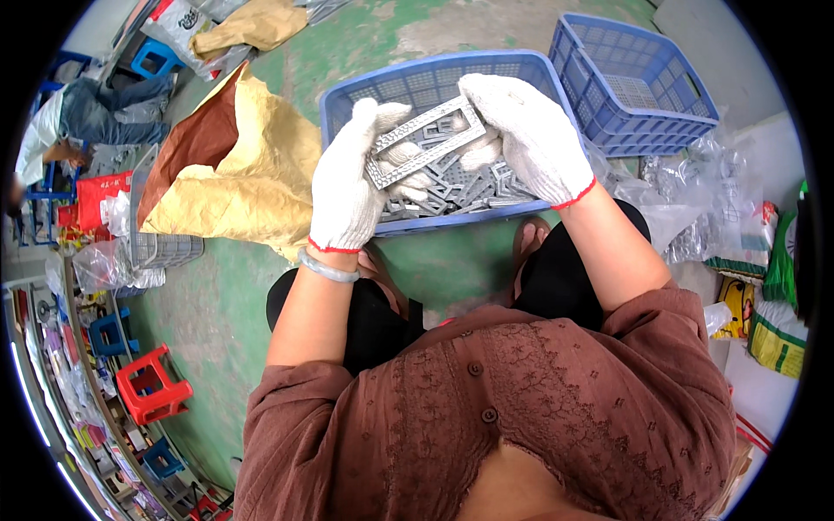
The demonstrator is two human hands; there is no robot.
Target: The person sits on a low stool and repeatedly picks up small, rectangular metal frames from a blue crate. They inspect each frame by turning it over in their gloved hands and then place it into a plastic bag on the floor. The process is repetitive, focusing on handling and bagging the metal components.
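Both my hands wear white knit gloves with red cuffs. Between them is a grey rectangular frame (432, 156) with a patterned surface, tilted so its right end sits higher. My left hand (346, 191) is closed on the frame's left end, thumb up. The opposite end is gripped by my right hand (537, 143), its fingers partly curled behind the frame. Below them stands a blue plastic basket (452, 224) holding many loose grey frames (473, 193) in a jumbled pile. My hands hide part of the pile.
A yellow woven sack (261, 165) lies open beside the basket on the left. A second blue crate (647, 122) stands at right, near clear plastic bags (704, 191). Farther left are a red stool (152, 382) and a person (109, 117) bending down.
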